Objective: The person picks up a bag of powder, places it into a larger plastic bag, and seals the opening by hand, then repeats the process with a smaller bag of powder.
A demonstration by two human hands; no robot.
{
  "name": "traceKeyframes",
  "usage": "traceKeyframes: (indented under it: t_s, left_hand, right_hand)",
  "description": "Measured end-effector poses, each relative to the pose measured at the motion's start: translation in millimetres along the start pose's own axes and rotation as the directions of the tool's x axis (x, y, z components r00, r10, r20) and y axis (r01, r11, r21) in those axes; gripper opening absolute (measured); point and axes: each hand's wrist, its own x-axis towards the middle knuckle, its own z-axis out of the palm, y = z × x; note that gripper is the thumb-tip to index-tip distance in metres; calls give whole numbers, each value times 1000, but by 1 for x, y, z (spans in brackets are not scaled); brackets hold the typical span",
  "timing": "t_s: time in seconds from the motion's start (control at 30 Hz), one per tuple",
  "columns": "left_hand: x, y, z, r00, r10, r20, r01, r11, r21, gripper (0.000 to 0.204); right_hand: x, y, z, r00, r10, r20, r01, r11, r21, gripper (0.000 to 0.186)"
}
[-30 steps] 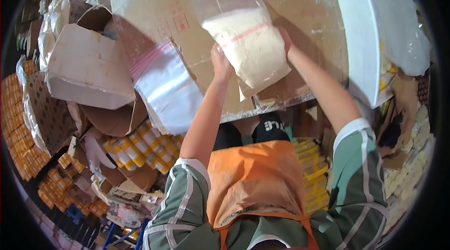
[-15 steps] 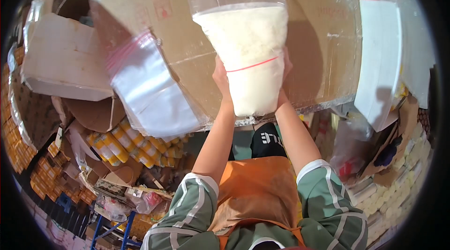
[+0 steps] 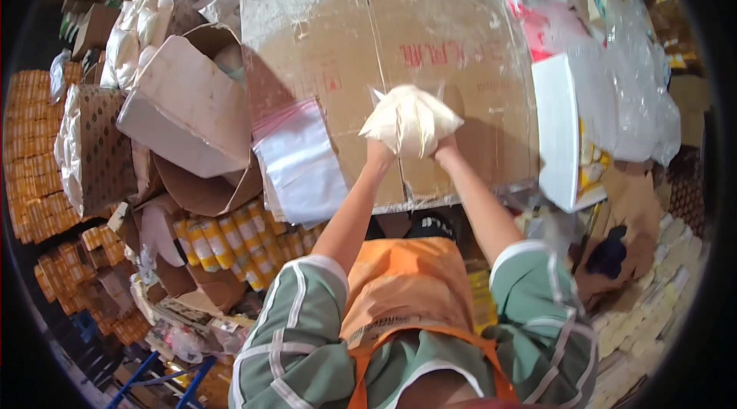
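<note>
A clear plastic bag (image 3: 412, 119) of cream-coloured powder is held between my hands above the cardboard-covered table. Its filled part looks rounded and creased, with pointed clear corners sticking out at the sides. My left hand (image 3: 379, 153) grips its near left side, and my right hand (image 3: 446, 148) grips its near right side. Most fingers of both hands are hidden beneath or behind the bag. To the left of my left hand lies a stack of flat, empty zip bags (image 3: 302, 167) with pink-red tops.
Flattened cardboard (image 3: 461, 94) with white powder marks covers the table. An open carton with white flaps (image 3: 188, 106) stands at left. A white box edge (image 3: 558, 133) borders the right, beside clear plastic wrap (image 3: 629, 94). Yellow-and-white packets (image 3: 230, 244) are stacked below left.
The bag has moved away from me and tipped, so its red line and long clear top no longer show. Both hands went with it. The view now takes in more of the table.
</note>
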Motion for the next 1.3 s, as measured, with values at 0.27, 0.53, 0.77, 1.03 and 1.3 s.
traceKeyframes:
  t_s: [0.27,0.53,0.77,1.03,1.3]
  left_hand:
    - [3,112,-98,740,-569,357,651,741,-168,22]
    - [-19,91,-87,630,-623,463,741,661,-120,38]
    - [-6,152,-115,666,-573,478,701,699,-139,55]
    - [-18,125,-82,647,-722,245,749,662,-30,54]
    - [-15,57,-83,833,-532,155,410,780,472,21]
  right_hand:
    - [-122,-145,1,977,211,-28,-177,879,443,26]
    - [-111,-83,-5,956,290,38,-263,796,544,24]
    - [-140,-158,-10,946,296,134,-307,683,663,20]
    - [-115,-109,-23,998,58,19,-57,997,-45,8]
    - [-117,-157,-5,928,-371,-44,280,770,-572,12]
